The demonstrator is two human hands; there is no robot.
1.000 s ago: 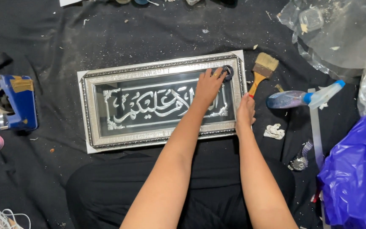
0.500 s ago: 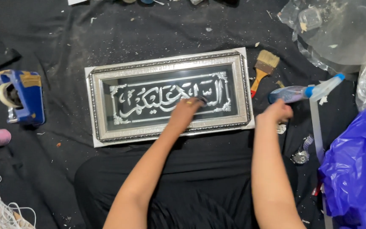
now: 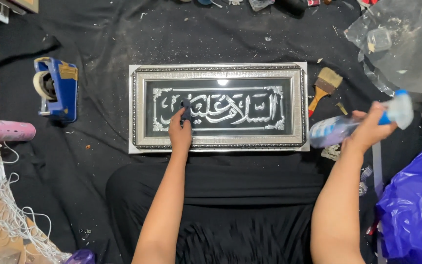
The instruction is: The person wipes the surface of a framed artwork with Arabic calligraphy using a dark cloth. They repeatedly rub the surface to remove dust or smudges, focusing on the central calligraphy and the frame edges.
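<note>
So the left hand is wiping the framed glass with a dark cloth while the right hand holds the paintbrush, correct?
Not quite. The head view shows the right hand holding a spray bottle; the paintbrush lies untouched beside the frame. The left hand does press a dark cloth on the glass.

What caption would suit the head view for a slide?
Left hand wipes the glass of a silver-framed calligraphy panel with a dark cloth; right hand holds a spray bottle.

The picture frame (image 3: 218, 72) has a silvery, embossed metallic-looking moulding around glossy glass that reflects a light. The cloth (image 3: 186, 111) on it is dark and matt. The spray bottle (image 3: 338, 128) is clear plastic. The brush (image 3: 324, 88) at the upper right has a wooden handle. The black floor cloth (image 3: 103, 161) is matt and dusty.
</note>
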